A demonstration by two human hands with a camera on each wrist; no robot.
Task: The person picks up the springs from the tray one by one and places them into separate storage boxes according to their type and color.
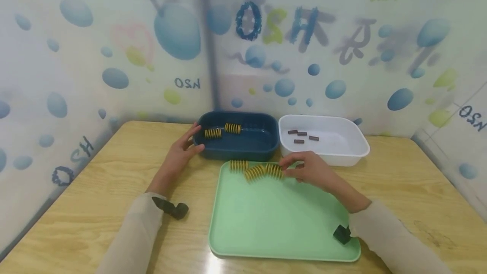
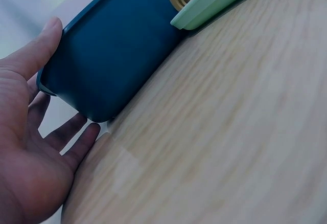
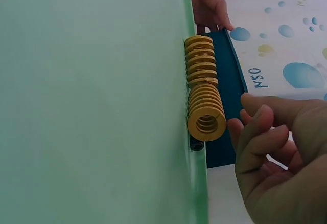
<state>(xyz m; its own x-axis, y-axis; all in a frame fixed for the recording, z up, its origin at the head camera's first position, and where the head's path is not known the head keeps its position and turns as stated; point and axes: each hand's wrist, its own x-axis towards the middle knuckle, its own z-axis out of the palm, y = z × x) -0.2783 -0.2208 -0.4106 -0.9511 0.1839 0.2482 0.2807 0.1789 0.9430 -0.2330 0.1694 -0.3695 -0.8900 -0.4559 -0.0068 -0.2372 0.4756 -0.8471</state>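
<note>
Along the far edge of the green tray (image 1: 281,223) lie three yellow coil springs: a left one (image 1: 239,165), a tilted middle one (image 1: 255,173) and a right one (image 1: 274,171). At the right spring's end is my right hand (image 1: 308,170), fingers loosely bent. The right wrist view shows its fingertips beside a yellow spring (image 3: 207,114), nothing visible between them. A small dark cylinder (image 3: 196,144) shows under that spring. My left hand (image 1: 182,151), fingers spread and fairly straight, touches the left end of the dark blue bin (image 1: 239,154). Two more yellow springs (image 1: 232,128) lie inside that bin.
Right of the blue bin stands a white bin (image 1: 342,155) holding several small brown cylinders (image 1: 299,141). Both bins are behind the tray on a wooden table (image 1: 182,248). A patterned wall covering (image 1: 243,83) rises behind the table.
</note>
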